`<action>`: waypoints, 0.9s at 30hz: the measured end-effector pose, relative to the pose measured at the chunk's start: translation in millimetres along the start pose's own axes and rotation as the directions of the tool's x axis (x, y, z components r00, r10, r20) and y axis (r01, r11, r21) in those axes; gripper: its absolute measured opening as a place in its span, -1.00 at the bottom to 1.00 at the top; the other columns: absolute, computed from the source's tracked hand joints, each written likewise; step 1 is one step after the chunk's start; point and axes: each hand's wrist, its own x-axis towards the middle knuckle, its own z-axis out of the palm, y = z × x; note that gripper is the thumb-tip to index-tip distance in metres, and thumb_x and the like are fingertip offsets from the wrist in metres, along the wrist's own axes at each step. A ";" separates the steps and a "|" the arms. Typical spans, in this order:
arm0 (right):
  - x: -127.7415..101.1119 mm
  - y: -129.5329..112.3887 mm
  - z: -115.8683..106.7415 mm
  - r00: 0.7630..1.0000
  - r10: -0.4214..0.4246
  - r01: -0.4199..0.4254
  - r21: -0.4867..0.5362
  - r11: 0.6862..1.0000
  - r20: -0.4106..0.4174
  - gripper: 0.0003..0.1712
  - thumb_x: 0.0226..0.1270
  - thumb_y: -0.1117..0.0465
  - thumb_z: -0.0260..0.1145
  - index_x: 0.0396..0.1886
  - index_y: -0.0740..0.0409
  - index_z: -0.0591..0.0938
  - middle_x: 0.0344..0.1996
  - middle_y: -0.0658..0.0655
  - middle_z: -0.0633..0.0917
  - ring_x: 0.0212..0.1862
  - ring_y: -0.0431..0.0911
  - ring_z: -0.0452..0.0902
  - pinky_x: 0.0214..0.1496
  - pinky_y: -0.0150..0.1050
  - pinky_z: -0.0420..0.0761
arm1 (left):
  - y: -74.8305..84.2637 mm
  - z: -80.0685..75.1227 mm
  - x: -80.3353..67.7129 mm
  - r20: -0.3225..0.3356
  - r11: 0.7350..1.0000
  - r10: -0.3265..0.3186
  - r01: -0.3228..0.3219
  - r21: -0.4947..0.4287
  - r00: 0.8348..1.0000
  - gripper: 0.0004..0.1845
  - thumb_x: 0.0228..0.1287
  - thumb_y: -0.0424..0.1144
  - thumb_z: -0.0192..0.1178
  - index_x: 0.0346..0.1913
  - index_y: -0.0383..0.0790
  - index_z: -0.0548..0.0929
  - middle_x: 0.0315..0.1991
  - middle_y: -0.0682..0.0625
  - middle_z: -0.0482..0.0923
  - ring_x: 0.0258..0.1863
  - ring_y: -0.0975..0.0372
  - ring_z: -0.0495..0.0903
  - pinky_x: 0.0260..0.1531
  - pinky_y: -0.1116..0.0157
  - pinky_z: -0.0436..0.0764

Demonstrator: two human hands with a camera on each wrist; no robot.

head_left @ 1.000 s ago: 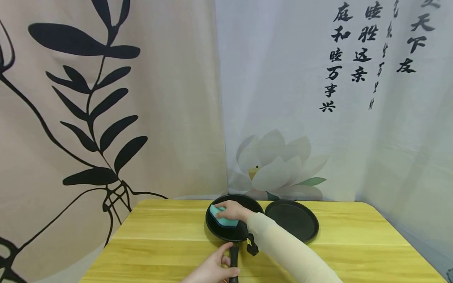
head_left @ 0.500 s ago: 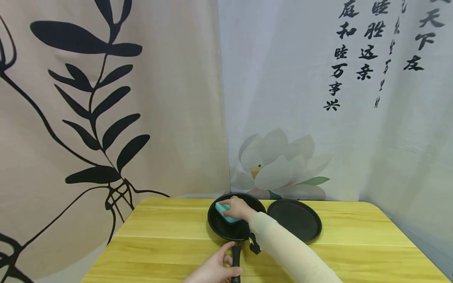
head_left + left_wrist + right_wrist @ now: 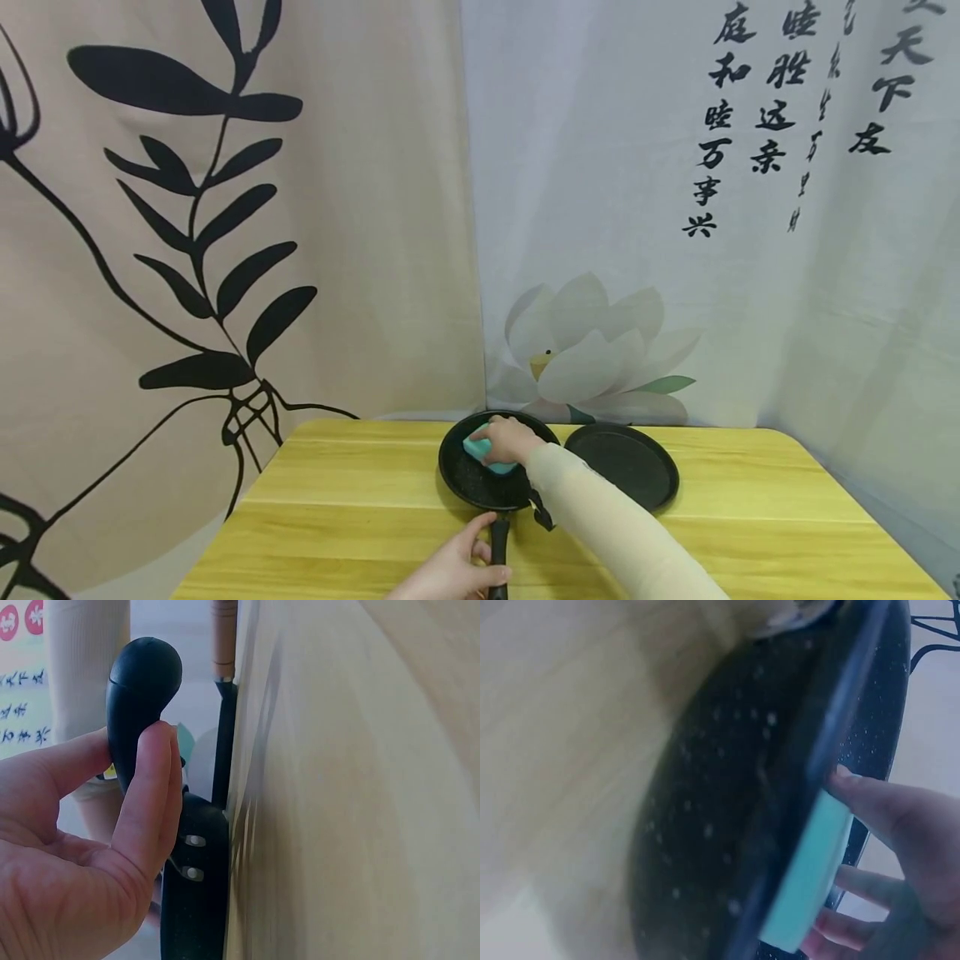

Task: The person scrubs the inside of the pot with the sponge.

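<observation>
Head view showed a yellow table [image 3: 360,492] at the frame's bottom, where the black frying pan [image 3: 472,487] sat at lower centre, steadied by the left hand [image 3: 457,571] gripping its handle [image 3: 498,550], while the right hand [image 3: 510,442] pressed a teal sponge [image 3: 480,447] inside it.

Left hand [image 3: 450,573] (bottom edge) partly cropped

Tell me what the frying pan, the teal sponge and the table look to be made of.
Frying pan: probably metal with a black non-stick coating, given its pale speckles. Teal sponge: looks like soft foam, a matte block. Table: yellowish wood or wood-look laminate, with visible grain lines; which one is unclear.
</observation>
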 end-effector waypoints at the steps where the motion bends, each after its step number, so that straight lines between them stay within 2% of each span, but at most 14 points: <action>1: 0.8 1.3 -0.6 1.000 -0.009 0.009 0.005 1.000 0.010 -0.46 0.20 0.06 0.45 0.21 -0.26 0.61 0.21 0.13 0.49 0.17 0.12 0.44 0.08 -0.02 0.52 | 0.2 -0.2 -0.2 0.000 1.000 0.000 0.000 0.001 1.000 -0.22 0.33 -0.33 0.23 0.45 -0.46 0.03 -0.30 -0.12 0.53 -0.55 0.25 0.57 -0.51 0.35 0.59; 4: 4.8 5.6 -2.0 0.999 -0.039 0.038 0.009 0.999 0.035 -0.45 0.18 0.08 0.47 0.21 -0.24 0.61 0.17 0.09 0.53 0.17 0.02 0.46 0.16 -0.11 0.48 | 0.3 -0.4 -0.1 -0.003 1.000 -0.006 0.006 -0.003 1.000 -0.20 0.32 -0.32 0.24 0.45 -0.46 0.03 -0.29 -0.12 0.52 -0.57 0.26 0.57 -0.52 0.35 0.58; 8: 9.8 10.5 -3.1 0.997 -0.038 0.037 0.014 0.999 0.065 -0.45 0.15 0.09 0.49 0.18 -0.25 0.63 0.18 0.04 0.56 0.22 -0.03 0.42 0.23 -0.14 0.42 | 0.0 -0.8 1.7 0.005 1.000 -0.021 0.021 0.004 1.000 -0.19 0.32 -0.30 0.25 0.46 -0.45 0.01 -0.28 -0.10 0.53 -0.56 0.27 0.57 -0.52 0.36 0.59; 13: 12.7 13.9 -4.7 0.995 -0.022 0.022 0.008 1.000 0.096 -0.43 0.12 0.08 0.52 0.17 -0.30 0.63 0.18 0.00 0.57 0.20 -0.06 0.44 0.19 -0.15 0.46 | 0.1 -1.2 1.7 0.016 1.000 -0.022 0.022 -0.004 1.000 -0.18 0.30 -0.29 0.27 0.46 -0.44 0.02 -0.29 -0.11 0.55 -0.54 0.25 0.59 -0.50 0.34 0.60; 20: 10.8 15.3 -7.6 0.993 -0.045 0.050 -0.040 0.998 0.112 -0.42 0.10 0.07 0.53 0.17 -0.32 0.63 0.16 -0.02 0.57 0.17 -0.07 0.46 0.15 -0.18 0.48 | -6.4 -5.4 6.7 0.046 1.000 -0.017 0.017 0.009 0.999 -0.13 0.29 -0.22 0.30 0.45 -0.46 0.01 -0.27 -0.10 0.54 -0.48 0.24 0.62 -0.44 0.33 0.62; 27: 11.3 22.0 -5.4 0.988 -0.094 0.105 -0.095 0.990 0.122 -0.39 0.09 0.01 0.53 0.20 -0.32 0.61 0.15 0.02 0.56 0.18 -0.05 0.45 0.20 -0.19 0.44 | 0.0 2.0 -0.3 -0.019 1.000 -0.023 0.023 -0.016 1.000 -0.20 0.29 -0.32 0.27 0.45 -0.41 0.06 -0.29 -0.12 0.52 -0.56 0.24 0.57 -0.54 0.35 0.58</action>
